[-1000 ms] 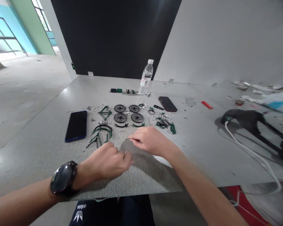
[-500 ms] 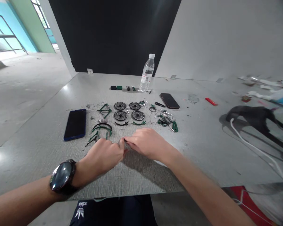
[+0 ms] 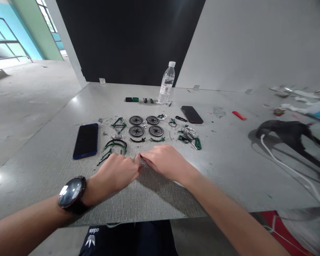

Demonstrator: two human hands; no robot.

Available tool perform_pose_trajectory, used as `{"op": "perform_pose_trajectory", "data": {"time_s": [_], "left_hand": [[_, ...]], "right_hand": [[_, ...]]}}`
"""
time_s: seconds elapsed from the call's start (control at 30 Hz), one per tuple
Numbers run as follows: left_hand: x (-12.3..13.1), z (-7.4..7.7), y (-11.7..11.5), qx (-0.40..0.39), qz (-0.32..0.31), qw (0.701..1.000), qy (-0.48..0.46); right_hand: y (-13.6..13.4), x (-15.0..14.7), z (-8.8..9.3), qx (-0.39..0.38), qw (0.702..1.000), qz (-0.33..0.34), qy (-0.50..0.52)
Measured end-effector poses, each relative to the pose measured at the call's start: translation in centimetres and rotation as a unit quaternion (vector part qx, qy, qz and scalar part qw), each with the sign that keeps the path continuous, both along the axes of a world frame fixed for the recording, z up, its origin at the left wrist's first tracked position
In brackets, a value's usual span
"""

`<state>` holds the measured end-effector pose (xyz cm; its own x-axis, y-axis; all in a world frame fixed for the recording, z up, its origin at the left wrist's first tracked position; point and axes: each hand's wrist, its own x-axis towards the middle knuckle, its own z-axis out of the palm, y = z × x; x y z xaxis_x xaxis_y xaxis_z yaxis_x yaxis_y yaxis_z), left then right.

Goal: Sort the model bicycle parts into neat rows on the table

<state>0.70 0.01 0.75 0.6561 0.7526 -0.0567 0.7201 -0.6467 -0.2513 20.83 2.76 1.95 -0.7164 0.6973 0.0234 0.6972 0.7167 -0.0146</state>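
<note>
My left hand (image 3: 121, 170), with a watch (image 3: 72, 193) on its wrist, and my right hand (image 3: 164, 161) meet fingertip to fingertip over the near part of the table (image 3: 117, 209). Both are closed in a pinch. Whatever lies between the fingertips is hidden or too small to name. Just beyond them are small spoked wheels (image 3: 137, 131), a black curved piece (image 3: 137, 140) and a green curved piece (image 3: 157, 139). Black and green arched strips (image 3: 116, 143) and a forked green part (image 3: 106, 154) lie beside my left hand. Farther back sits a small green bike frame (image 3: 119, 125).
A blue-edged phone (image 3: 85, 141) lies at left, a dark phone (image 3: 192, 114) at right. Behind the parts stands a water bottle (image 3: 166, 83). Loose green and silver pieces (image 3: 189, 137) are heaped right of the wheels. A red object (image 3: 239, 115) and a black strap-like item (image 3: 285, 135) with a white cable lie farther right.
My left hand and wrist have shifted slightly up, covering more of the forked parts. My right hand has hardly moved; the parts on the table stay where they were.
</note>
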Motion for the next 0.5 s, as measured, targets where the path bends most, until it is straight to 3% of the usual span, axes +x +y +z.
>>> {"op": "perform_pose_trajectory", "data": {"time_s": [0.5], "left_hand": [[0.02, 0.87, 0.52, -0.011, 0.051, 0.999, -0.005]], "right_hand": [[-0.12, -0.51, -0.79, 0.039, 0.999, -0.025, -0.023]]}}
